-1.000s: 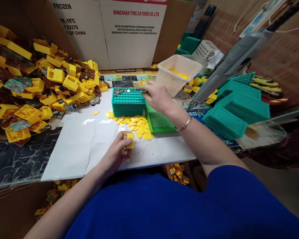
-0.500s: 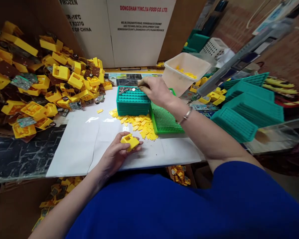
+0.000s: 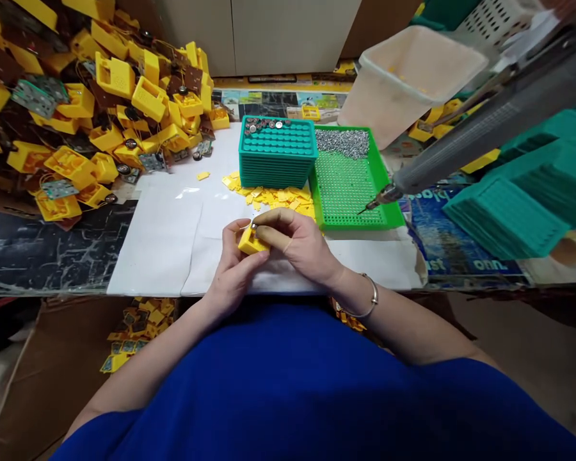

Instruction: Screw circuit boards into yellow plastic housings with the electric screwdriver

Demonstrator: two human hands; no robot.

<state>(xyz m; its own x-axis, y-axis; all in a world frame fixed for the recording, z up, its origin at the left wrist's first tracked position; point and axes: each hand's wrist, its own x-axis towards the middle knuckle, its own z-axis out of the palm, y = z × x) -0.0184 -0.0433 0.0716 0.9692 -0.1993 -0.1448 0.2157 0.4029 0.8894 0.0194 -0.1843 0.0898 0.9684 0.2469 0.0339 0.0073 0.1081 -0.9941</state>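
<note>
A small yellow casing (image 3: 247, 244), boxy, glossy and hollowed on its upper side, is clasped tilted in the fingers of the left hand (image 3: 232, 270), over the white sheet (image 3: 158, 240). At the hollow, a tiny silvery piece (image 3: 254, 226), mostly hidden, is pinched between the thumb and forefinger of the right hand (image 3: 308, 248). Loose yellow tabs (image 3: 288, 198) are scattered beyond both hands

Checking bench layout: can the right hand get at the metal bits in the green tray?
Probably yes: the metal bits lie uncovered at the far end of the open green tray. The screwdriver slants across its near right part in view, but the right hand could likely pass left of it.
</note>
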